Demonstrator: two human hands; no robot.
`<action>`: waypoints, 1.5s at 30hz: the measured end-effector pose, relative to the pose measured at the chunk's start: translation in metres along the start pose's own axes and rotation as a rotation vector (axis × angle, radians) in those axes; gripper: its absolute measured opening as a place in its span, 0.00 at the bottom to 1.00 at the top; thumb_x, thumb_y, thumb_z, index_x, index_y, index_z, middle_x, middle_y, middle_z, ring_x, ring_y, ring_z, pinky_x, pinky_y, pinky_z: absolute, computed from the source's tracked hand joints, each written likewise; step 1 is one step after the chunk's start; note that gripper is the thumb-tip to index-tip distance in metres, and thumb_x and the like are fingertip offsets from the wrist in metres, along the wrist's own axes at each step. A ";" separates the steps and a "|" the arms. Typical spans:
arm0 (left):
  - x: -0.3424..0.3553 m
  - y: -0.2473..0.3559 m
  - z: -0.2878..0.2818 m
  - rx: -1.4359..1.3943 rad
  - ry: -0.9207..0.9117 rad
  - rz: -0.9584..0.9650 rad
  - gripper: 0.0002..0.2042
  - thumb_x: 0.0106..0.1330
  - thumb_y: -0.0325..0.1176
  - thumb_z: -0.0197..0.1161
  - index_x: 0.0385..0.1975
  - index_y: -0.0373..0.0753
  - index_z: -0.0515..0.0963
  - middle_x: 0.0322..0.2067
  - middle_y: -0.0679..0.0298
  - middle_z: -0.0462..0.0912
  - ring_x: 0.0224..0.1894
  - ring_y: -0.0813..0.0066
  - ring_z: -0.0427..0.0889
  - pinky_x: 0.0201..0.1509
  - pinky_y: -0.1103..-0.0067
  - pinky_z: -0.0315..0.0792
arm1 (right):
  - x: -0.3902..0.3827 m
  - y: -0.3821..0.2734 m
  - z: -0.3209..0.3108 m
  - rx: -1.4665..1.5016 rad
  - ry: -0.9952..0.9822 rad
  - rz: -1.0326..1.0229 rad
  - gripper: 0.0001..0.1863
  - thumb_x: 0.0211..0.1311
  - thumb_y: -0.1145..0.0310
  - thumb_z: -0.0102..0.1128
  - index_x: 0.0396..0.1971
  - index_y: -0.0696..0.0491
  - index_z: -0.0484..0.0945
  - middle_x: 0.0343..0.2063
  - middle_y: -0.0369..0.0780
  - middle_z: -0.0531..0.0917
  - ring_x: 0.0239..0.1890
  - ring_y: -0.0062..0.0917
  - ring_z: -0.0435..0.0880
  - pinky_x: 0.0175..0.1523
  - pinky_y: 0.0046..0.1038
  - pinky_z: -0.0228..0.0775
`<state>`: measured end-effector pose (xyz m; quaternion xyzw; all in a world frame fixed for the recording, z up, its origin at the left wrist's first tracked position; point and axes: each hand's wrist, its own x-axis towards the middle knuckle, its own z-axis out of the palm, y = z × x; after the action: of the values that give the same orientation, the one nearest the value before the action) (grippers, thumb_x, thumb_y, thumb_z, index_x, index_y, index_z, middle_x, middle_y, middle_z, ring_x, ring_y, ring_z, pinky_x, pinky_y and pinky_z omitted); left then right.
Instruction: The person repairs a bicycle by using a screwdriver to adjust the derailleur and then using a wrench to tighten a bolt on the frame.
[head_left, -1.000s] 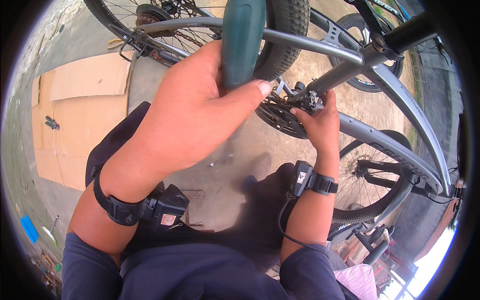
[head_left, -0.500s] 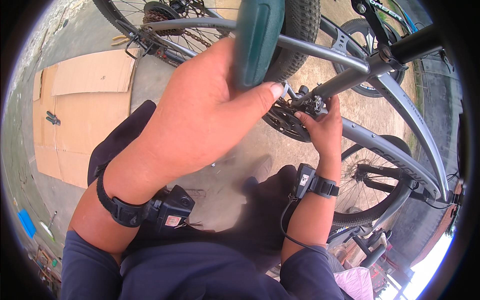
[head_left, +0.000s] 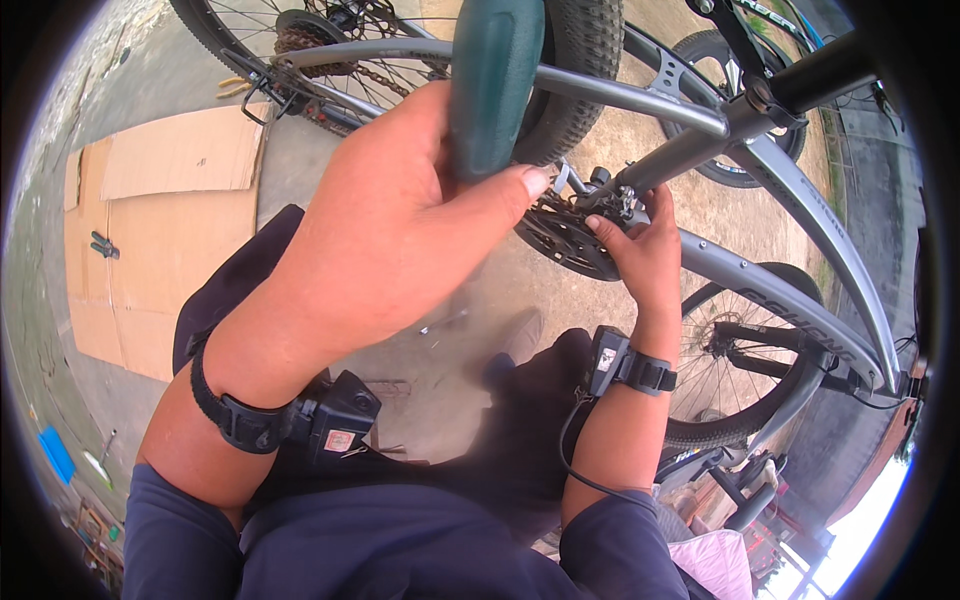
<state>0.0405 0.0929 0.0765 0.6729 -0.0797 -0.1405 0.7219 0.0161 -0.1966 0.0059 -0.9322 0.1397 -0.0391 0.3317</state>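
Note:
My left hand (head_left: 390, 220) is closed round a dark green handle (head_left: 495, 85), held upright in front of the bicycle's tyre (head_left: 580, 90); whatever is at the handle's far end is out of view. My right hand (head_left: 645, 250) has its thumb and fingers closed on the derailleur (head_left: 625, 208) at the grey bicycle frame (head_left: 735, 268), beside the black chainring (head_left: 560, 245). The rear cassette (head_left: 305, 50) and chain are behind the left hand.
Cardboard sheets (head_left: 160, 260) lie on the concrete floor at the left, with dark pliers (head_left: 105, 245) on them and yellow-handled pliers (head_left: 233, 85) above. Another bicycle wheel (head_left: 720, 155) stands at the top right. A front wheel (head_left: 720, 400) is at the lower right.
My left hand and the green handle shifted slightly right and down about half a second ago and are now back left. My right hand has barely moved.

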 end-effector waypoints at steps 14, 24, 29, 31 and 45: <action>0.002 -0.002 -0.001 0.028 -0.019 0.019 0.18 0.69 0.28 0.66 0.54 0.31 0.71 0.35 0.64 0.79 0.34 0.79 0.82 0.41 0.81 0.78 | -0.018 -0.030 -0.021 -0.065 0.086 0.036 0.23 0.46 0.60 0.84 0.28 0.57 0.76 0.19 0.32 0.75 0.22 0.18 0.70 0.30 0.23 0.67; 0.002 -0.003 0.002 0.007 -0.009 0.055 0.18 0.69 0.30 0.67 0.54 0.31 0.72 0.37 0.65 0.79 0.35 0.80 0.82 0.41 0.81 0.79 | -0.016 -0.025 -0.004 -0.110 0.146 -0.147 0.11 0.64 0.65 0.65 0.27 0.57 0.79 0.18 0.39 0.77 0.20 0.19 0.73 0.29 0.25 0.68; 0.002 -0.005 0.000 -0.071 -0.018 0.087 0.17 0.69 0.30 0.67 0.53 0.32 0.71 0.37 0.66 0.78 0.34 0.82 0.81 0.41 0.81 0.79 | -0.013 -0.024 -0.008 0.305 0.016 0.126 0.09 0.68 0.67 0.60 0.29 0.56 0.80 0.17 0.32 0.76 0.19 0.13 0.71 0.27 0.20 0.62; 0.002 -0.004 -0.003 0.004 -0.015 0.063 0.17 0.70 0.30 0.67 0.53 0.32 0.71 0.37 0.66 0.78 0.34 0.82 0.80 0.41 0.81 0.79 | -0.012 -0.023 -0.008 0.417 0.005 0.159 0.09 0.68 0.67 0.59 0.29 0.55 0.80 0.18 0.30 0.75 0.19 0.12 0.70 0.26 0.18 0.60; 0.001 0.011 -0.010 -0.225 0.021 0.158 0.15 0.72 0.33 0.64 0.54 0.33 0.75 0.35 0.61 0.83 0.37 0.76 0.83 0.45 0.78 0.78 | -0.009 -0.023 -0.008 0.386 -0.027 0.169 0.09 0.66 0.68 0.61 0.26 0.54 0.77 0.19 0.27 0.72 0.21 0.09 0.68 0.26 0.17 0.56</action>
<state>0.0452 0.1028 0.0867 0.5806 -0.1085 -0.0842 0.8025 0.0120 -0.1820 0.0272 -0.8368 0.2027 -0.0247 0.5080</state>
